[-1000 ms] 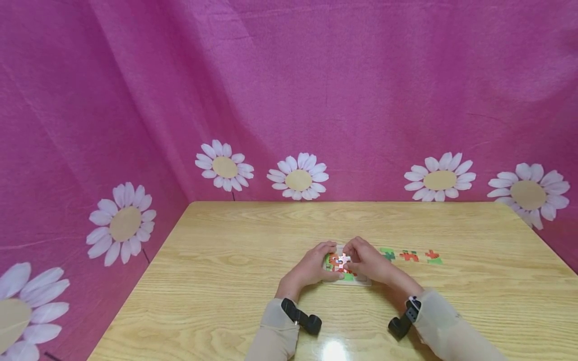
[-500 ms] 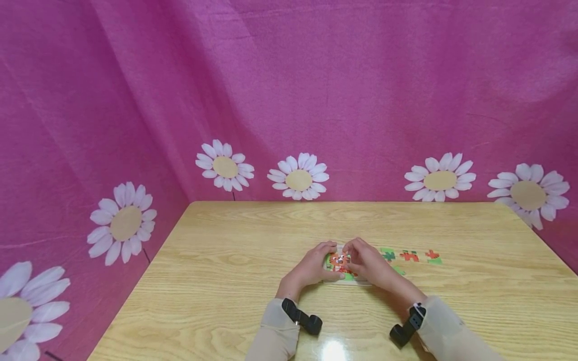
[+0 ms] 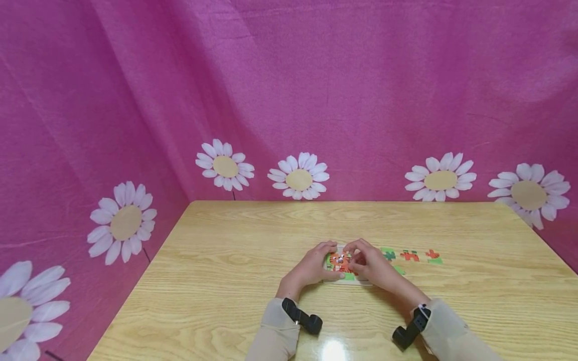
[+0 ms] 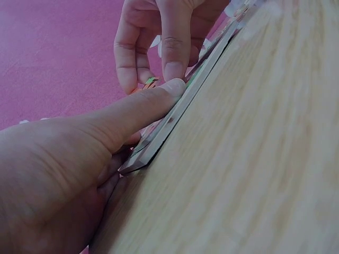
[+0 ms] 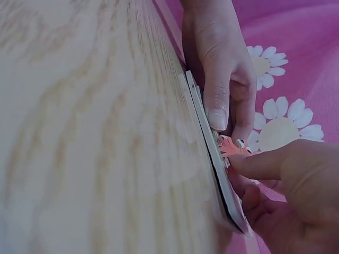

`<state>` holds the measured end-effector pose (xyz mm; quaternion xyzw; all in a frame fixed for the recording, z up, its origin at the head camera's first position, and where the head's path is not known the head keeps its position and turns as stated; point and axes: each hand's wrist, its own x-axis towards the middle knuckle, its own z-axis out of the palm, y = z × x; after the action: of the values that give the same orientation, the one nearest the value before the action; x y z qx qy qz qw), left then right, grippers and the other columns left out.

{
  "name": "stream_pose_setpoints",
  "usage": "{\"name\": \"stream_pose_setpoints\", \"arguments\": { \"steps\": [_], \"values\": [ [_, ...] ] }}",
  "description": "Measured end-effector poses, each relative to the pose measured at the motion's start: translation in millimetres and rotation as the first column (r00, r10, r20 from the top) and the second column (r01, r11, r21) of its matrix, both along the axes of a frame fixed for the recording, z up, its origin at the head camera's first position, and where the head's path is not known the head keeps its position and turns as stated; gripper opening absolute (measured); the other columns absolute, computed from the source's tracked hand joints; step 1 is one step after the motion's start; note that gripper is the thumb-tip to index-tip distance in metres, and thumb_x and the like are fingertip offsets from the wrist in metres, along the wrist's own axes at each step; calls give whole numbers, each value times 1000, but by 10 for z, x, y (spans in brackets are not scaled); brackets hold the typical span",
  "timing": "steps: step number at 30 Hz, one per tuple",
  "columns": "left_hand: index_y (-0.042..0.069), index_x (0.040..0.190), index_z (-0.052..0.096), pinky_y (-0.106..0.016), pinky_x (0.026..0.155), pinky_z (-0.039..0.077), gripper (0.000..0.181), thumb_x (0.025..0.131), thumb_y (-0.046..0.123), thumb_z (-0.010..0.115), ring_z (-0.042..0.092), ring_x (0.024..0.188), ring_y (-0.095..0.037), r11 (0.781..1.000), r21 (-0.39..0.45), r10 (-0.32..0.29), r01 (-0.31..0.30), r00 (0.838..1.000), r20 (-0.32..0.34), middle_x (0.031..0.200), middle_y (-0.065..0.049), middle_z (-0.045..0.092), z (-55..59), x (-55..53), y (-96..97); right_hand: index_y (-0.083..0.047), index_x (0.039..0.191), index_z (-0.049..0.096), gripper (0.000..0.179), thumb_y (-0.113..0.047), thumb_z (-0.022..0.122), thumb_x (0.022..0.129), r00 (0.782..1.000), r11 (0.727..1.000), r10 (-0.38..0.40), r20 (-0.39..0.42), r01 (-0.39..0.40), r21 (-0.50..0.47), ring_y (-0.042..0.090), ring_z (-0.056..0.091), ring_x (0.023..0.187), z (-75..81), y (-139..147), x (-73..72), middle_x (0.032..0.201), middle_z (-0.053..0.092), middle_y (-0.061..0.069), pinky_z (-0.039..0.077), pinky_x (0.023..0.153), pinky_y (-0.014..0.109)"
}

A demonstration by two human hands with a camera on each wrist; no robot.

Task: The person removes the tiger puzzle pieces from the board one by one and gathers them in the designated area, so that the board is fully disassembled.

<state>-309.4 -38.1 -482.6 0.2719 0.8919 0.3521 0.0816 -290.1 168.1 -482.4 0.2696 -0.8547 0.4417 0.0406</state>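
A small jigsaw board (image 3: 356, 283) with a pale rim lies on the wooden table, with an orange tiger picture partly built in it. My left hand (image 3: 311, 265) holds the board from its left side, thumb at the near rim and fingertips at the far one. Over the board's right part, my right hand (image 3: 372, 263) pinches an orange puzzle piece (image 5: 233, 146) between thumb and fingers. In the right wrist view that piece stands tilted up from the board. My right fingers hide much of the board's right side in the head view.
To the right lie several loose pieces: a green one (image 3: 387, 253), an orange one (image 3: 409, 256) and an orange-green one (image 3: 434, 256). Another green piece (image 3: 399, 270) peeks out beside my right forearm. A pink flowered curtain (image 3: 361, 100) hangs behind the table (image 3: 203, 281).
My right wrist has shifted slightly right and the right fingers have turned a little over the board. Glare on the tiger picture has gone. The left hand stays in place.
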Motion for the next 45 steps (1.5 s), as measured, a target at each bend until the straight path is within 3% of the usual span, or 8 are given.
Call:
{"name": "stream_pose_setpoints", "arguments": {
  "steps": [8,15,24,35,45],
  "values": [
    [5,143,48,-39,114,30,72,84,32,79,33,141,-23,1000,9,-3,3,1000,-9,154,-5,38,10,-2,7,1,112,59,33,17,64,84,1000,999,-22,17,23,-40,21,65,81,37,3,24,96,57,9,53,59,23],
    [5,143,48,-38,114,29,73,84,33,79,33,142,-22,1000,11,-5,5,1000,-5,154,-4,38,7,-5,8,1,113,59,33,17,64,85,998,998,-31,45,34,-50,18,65,81,54,23,37,98,58,9,52,59,24],
    [5,143,49,-38,115,29,72,84,31,80,32,142,-23,1000,11,-8,8,1000,-10,154,-5,38,2,-4,0,2,114,59,33,16,65,85,998,998,-40,-38,38,-50,21,66,80,32,111,45,99,59,11,55,68,26],
    [5,144,48,-38,115,28,73,84,31,80,32,142,-24,1000,8,-7,7,1000,-6,154,-6,37,24,6,2,5,113,59,33,18,65,83,998,995,-39,-49,34,-99,20,66,79,-5,194,68,100,59,13,56,67,25],
    [5,145,46,-39,115,28,74,84,32,79,31,142,-24,1000,0,0,0,1000,18,155,-5,35,11,12,-2,2,115,60,33,15,65,86,998,993,-62,14,63,-101,20,65,81,28,277,121,101,59,13,54,64,24]
  ]
}}
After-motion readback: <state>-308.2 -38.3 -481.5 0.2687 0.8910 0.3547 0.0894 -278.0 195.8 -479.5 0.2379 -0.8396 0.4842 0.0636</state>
